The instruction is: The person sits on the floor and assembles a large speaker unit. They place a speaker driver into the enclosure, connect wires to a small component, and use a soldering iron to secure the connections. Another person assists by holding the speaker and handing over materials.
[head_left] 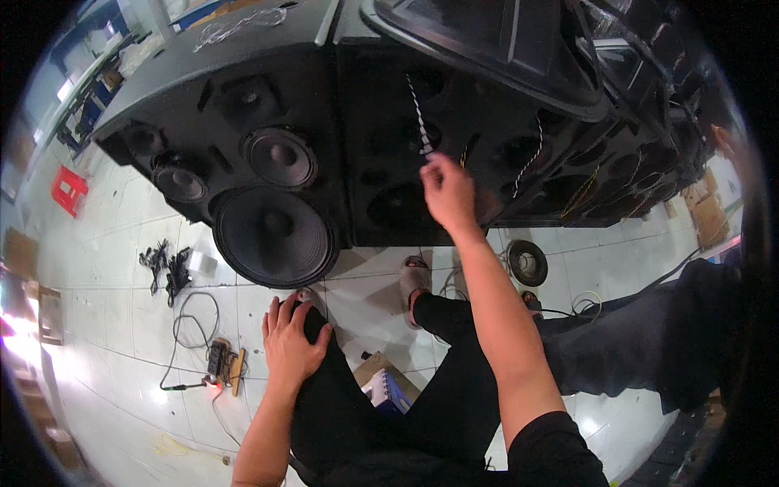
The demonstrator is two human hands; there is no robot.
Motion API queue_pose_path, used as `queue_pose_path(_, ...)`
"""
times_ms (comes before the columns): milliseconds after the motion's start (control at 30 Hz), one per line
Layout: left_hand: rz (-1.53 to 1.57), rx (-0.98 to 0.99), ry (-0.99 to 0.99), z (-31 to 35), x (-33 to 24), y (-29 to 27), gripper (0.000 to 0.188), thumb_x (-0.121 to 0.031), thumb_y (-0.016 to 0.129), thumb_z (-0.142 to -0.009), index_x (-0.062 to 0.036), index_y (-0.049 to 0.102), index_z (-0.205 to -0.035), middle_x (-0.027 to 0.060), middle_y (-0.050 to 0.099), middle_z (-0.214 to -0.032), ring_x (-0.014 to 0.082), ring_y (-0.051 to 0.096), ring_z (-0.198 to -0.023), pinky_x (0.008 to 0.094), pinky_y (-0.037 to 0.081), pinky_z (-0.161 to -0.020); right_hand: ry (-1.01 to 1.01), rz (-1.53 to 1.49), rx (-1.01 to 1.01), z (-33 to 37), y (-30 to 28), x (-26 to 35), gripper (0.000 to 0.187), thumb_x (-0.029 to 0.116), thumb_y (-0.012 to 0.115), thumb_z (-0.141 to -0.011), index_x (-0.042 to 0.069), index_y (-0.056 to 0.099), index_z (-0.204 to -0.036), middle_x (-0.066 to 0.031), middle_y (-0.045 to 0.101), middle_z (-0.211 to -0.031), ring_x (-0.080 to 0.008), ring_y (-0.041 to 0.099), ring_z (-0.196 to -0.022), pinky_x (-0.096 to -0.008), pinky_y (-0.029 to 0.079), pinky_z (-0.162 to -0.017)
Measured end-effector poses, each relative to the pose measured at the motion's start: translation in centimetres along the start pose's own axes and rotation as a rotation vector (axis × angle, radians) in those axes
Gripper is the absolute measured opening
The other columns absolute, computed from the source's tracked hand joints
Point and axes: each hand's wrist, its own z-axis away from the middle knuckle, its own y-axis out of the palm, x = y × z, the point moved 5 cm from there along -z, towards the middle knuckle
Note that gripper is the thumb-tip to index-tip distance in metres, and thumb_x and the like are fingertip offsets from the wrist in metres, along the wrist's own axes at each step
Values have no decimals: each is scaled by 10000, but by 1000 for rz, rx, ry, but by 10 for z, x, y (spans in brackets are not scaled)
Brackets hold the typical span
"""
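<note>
My right hand (448,193) is raised in front of a black speaker cabinet (357,146), its fingertips pinched on the end of a twisted black-and-white wire (419,114) that comes out of the cabinet front. Round openings sit around the wire. My left hand (294,339) lies on my left knee with fingers spread, holding nothing. To the left, a cabinet has a large round speaker driver (276,237) and a smaller driver (280,157) on its front. Another twisted wire (529,158) and yellow wires (581,193) hang from the openings further right.
A loose driver (527,263) lies on the tiled floor near the right cabinets. Black cable bundles (172,269), a power strip (221,357) and a soldering iron (185,386) lie at left. A blue-white box (386,391) is between my legs. Another person's dark-trousered leg (641,349) extends at right.
</note>
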Motion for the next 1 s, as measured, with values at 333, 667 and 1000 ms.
queue_pose_path(333, -8, -36, -49, -56, 11, 8, 490, -363, 730, -787, -117, 651, -1203, 128, 549, -1369, 386, 406, -1348, 496, 298, -1125, 864, -1413, -104, -46, 92, -57, 366, 294, 551, -1004, 8, 528, -1232, -143, 651, -947, -286, 674, -803, -396, 578, -725)
queue_pose_path(667, 34, -12, -3, -78, 10, 0, 485, -352, 675, -784, -45, 641, -1159, 182, 565, -1298, 357, 482, -1260, 480, 367, -1081, 870, -1391, -85, -93, 117, -135, 515, 361, 426, -1004, 25, 449, -1393, -189, 516, -1393, -312, 515, -1287, -445, 405, -1065)
queue_pose_path(1000, 16, -24, -83, -57, 7, 9, 519, -373, 644, -818, -64, 608, -1233, 168, 534, -1315, 367, 384, -1368, 521, 300, -1126, 699, -1421, 126, -15, 105, -68, 273, 235, 512, -1016, -5, 622, -1083, -103, 682, -1021, -180, 638, -865, -307, 527, -784)
